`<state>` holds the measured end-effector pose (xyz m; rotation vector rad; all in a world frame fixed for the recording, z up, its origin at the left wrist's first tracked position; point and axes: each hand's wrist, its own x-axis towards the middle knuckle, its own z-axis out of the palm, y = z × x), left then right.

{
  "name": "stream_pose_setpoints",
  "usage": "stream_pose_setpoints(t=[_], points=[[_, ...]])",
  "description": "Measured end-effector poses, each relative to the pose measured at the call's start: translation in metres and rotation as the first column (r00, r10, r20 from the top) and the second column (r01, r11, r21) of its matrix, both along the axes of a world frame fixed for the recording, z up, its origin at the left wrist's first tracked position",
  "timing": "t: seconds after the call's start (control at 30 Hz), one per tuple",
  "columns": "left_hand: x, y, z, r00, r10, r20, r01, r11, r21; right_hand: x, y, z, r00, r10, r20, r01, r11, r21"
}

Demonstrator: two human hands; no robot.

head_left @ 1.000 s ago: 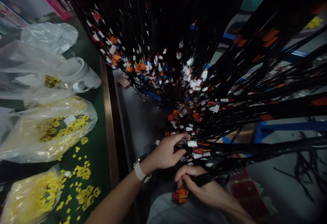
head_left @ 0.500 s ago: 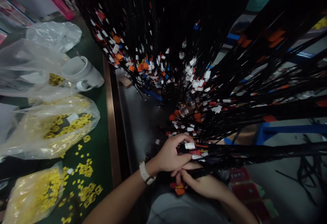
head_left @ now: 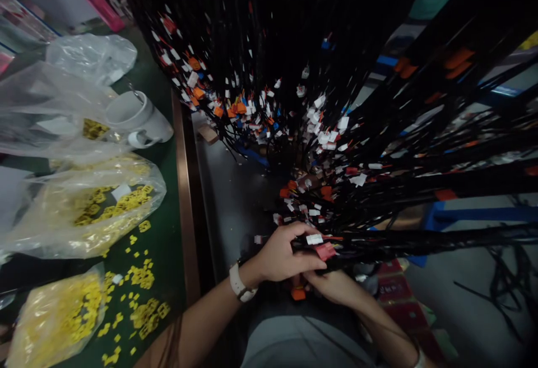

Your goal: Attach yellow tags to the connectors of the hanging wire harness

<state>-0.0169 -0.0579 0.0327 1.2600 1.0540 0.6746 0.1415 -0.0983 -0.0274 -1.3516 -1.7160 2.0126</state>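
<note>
My left hand (head_left: 288, 253), with a white watch on its wrist, curls round the end of a black cable bundle (head_left: 378, 240). A white connector (head_left: 314, 239) and a red connector (head_left: 325, 252) show between its thumb and fingers. Just below and to the right is my right hand (head_left: 330, 285), its fingers closed and partly hidden under the left one. What they pinch is hard to make out. An orange connector (head_left: 298, 293) hangs beside those fingertips.
Many black cables with white, orange and blue connectors (head_left: 328, 133) hang ahead and to the right. On the left, a green table (head_left: 163, 233) bears plastic bags (head_left: 121, 233) of yellow parts and a white mug (head_left: 140, 119). A blue frame (head_left: 474, 213) stands right.
The red connector now shows more fully beside my left thumb. My right hand has shifted slightly up and right, and the orange connector has risen a little.
</note>
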Motion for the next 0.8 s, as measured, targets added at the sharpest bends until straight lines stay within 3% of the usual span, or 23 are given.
stream_pose_setpoints(t=[0.23, 0.47, 0.57, 0.67, 0.73, 0.8], points=[[0.008, -0.004, -0.009, 0.995, 0.091, -0.034, -0.091, 0.996, 0.015, -0.001, 0.003, 0.000, 0.999, 0.030, -0.013, -0.030, 1.000, 0.006], [0.008, -0.003, -0.012, 0.995, 0.099, -0.013, -0.100, 0.994, -0.036, -0.006, 0.001, -0.001, 0.997, -0.055, -0.062, 0.053, 0.998, -0.040], [-0.001, 0.002, -0.015, 0.971, 0.228, 0.074, -0.227, 0.974, -0.020, -0.010, 0.005, 0.006, 0.984, -0.074, -0.162, 0.070, 0.997, -0.036], [-0.012, 0.005, -0.017, 0.935, 0.335, 0.116, -0.346, 0.934, 0.090, -0.014, 0.008, 0.013, 0.973, -0.067, -0.221, 0.059, 0.997, -0.044], [-0.015, 0.004, -0.015, 0.962, 0.259, 0.091, -0.271, 0.950, 0.158, -0.016, 0.009, 0.015, 0.972, -0.079, -0.219, 0.078, 0.997, -0.013], [-0.014, 0.001, -0.012, 0.995, 0.097, 0.028, -0.100, 0.979, 0.177, -0.019, 0.008, 0.015, 0.967, -0.105, -0.231, 0.126, 0.989, 0.077]])
